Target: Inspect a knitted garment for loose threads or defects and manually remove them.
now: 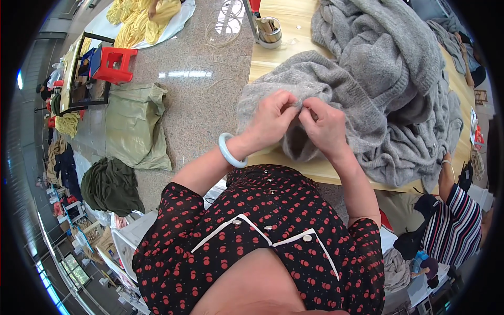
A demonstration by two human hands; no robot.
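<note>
Grey knitted garments point(388, 63) lie heaped over the pale wooden table point(286, 16). The nearest grey knit garment point(268, 89) is bunched at the table's front edge. Both hands meet on it, fingertips close together. My left hand point(274, 119), with a pale bangle point(229, 151) on its wrist, pinches the grey fabric. From the other side my right hand point(324, 125) pinches the same fabric, thumb and forefinger pressed together. Whether a small tool or thread is between the fingertips is too small to tell. Part of the garment droops below the hands.
A round tin point(269, 32) of slender tools stands at the table's left side. On the floor at left are a red stool point(114, 64), a green sack point(137, 126), a dark green cloth pile point(111, 186) and yellow garments point(137, 26). A person in stripes point(452, 227) is at the right.
</note>
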